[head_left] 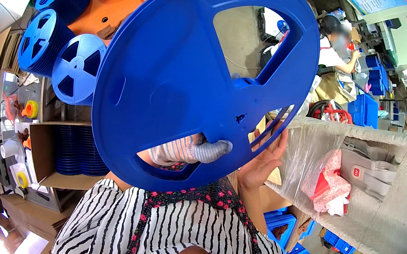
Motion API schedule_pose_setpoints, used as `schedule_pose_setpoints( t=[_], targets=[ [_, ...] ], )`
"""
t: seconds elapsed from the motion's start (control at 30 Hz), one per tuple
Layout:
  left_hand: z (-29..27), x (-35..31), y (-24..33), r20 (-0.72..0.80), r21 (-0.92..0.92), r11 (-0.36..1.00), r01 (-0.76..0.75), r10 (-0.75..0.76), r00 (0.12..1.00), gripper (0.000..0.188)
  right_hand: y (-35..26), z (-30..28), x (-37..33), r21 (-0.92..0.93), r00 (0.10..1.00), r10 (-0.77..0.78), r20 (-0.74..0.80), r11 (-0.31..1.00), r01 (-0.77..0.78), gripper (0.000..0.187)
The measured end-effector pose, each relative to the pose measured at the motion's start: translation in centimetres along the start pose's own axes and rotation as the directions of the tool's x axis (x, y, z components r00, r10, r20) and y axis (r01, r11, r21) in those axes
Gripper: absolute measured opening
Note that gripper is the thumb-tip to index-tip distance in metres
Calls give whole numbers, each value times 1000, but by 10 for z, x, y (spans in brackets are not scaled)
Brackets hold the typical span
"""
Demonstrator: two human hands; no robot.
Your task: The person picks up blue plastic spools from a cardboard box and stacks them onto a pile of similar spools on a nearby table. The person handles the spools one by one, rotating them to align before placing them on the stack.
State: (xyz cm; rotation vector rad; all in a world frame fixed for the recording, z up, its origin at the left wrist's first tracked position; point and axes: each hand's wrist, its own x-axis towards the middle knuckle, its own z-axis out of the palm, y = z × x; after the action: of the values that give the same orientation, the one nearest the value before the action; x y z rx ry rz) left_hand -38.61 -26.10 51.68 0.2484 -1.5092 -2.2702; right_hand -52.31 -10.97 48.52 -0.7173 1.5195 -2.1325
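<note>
A large blue plastic reel is held up in front of my chest, its broad face tilted toward me. My left hand, in a grey and orange striped knit glove, reaches through the reel's lower window. Its thumb presses on the face near the hub, and its other fingers are hidden behind. At the lower right rim is my bare right hand; its fingers lie behind the edge and partly show through a narrow slot. Through the upper window, part of the reel's hub and second flange shows.
Stacks of blue reels stand at the left by an orange board. A cardboard box below holds more reels. At right, a grey ledge carries a red and white bag. A co-worker sits beyond, near blue bins.
</note>
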Motion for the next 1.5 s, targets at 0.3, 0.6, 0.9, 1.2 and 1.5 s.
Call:
schedule_pose_setpoints(
  t=[0.3,0.6,0.9,1.2,1.5],
  targets=[
    [1,1,-2,-17,-14,1000,6,-6,1000,74,1,3,1,-42,998,-65,-3,997,65,86],
    [4,8,-5,-114,-482,873,-73,20,993,74,-18,-8,-10,-367,823,-541,171,740,563,93],
    [1,3,-4,-115,-779,613,-130,64,991,74,-25,1,-2,-472,457,-832,314,281,836,82],
    [5,7,-26,-71,-754,656,-35,-27,997,75,-33,3,-10,-169,906,-422,35,891,421,104],
    [-106,-25,-263,342,909,306,-282,-162,926,38,-19,-126,15,24,925,186,-331,982,-188,35]
  ],
)
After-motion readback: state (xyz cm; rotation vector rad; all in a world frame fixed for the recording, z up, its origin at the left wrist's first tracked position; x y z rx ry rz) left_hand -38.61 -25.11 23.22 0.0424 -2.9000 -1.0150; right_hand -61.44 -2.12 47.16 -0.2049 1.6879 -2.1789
